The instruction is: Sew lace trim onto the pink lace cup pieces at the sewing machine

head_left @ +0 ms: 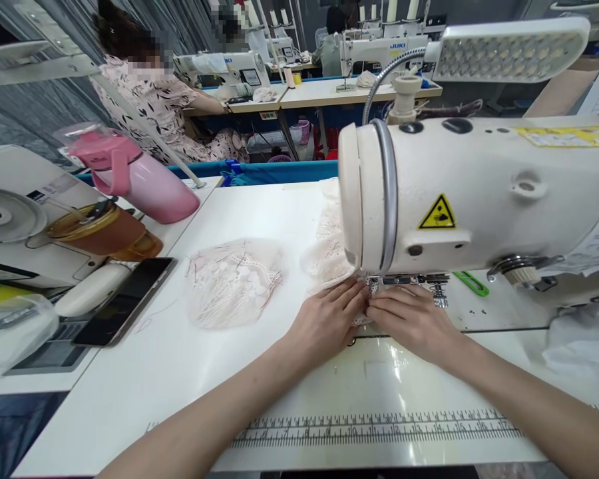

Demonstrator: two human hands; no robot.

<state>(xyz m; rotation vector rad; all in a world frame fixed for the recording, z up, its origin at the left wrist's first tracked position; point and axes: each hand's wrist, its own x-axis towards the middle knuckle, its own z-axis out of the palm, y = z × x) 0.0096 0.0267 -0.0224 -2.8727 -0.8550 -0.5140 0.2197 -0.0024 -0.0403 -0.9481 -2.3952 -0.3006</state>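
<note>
"At the sewing machine (479,193), where's the pale lace fabric (328,258)?"

"Under the front of its head, spreading out beyond my left hand (329,314). My right hand (415,318) is just beside that one, fingers close together on both."

"Pinching or pressing?"

"I can't tell; my fingertips are partly hidden. Another lace piece (233,285) lies on the white table (264,209), to my left."

Sheer pale fabric (328,258), perforated white trim (372,286), softly rumpled, lying partly beneath the sewing machine (459,179)

Fabric piece (234,286) between phone (127,303) and sewing machine (479,179)
</note>
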